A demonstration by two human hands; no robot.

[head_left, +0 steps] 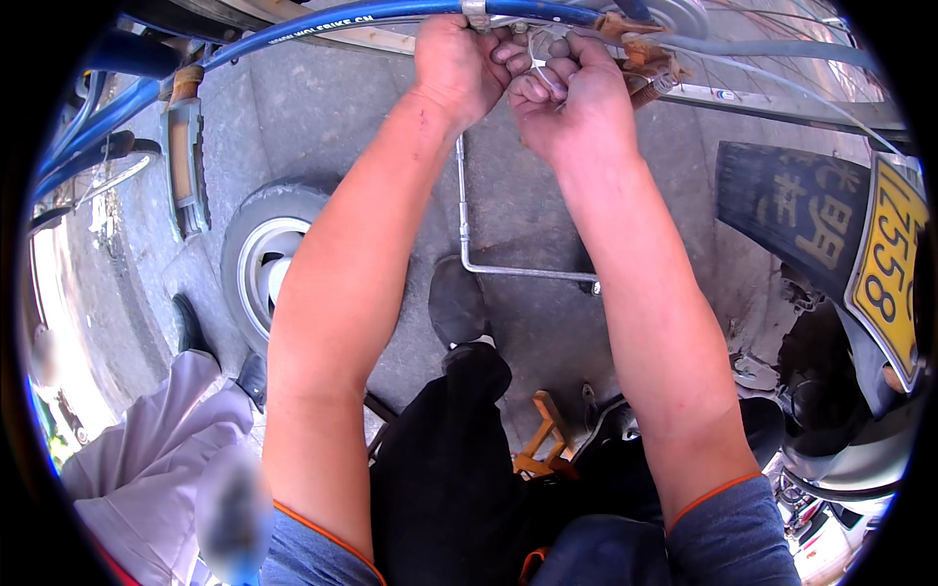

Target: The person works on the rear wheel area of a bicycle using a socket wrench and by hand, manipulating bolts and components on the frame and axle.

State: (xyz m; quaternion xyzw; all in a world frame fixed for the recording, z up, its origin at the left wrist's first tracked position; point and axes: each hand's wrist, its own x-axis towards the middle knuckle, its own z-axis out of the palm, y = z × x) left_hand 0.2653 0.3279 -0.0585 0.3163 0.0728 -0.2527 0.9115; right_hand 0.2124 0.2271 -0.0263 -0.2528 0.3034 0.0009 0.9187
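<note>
Where the fingers meet, just on the near side of the blue frame tube (391,12), the right hand (586,103) is curled closed and appears to pinch a thin pale wire (536,63); the left hand (451,73) is also curled, but what it grips, if anything, cannot be told. The wire bows between the hands, close beside the tube. It is judged light, springy and liable to kink or slip through bare fingertips; a firm pinch near its end, with a second hold farther along, is advisable. Near the tube's right part, a rusted bracket (635,54) and coil spring (653,90) look stiff and rough. Well apart from the tube, a bent metal rod (463,220) lies on the paving (381,107).
</note>
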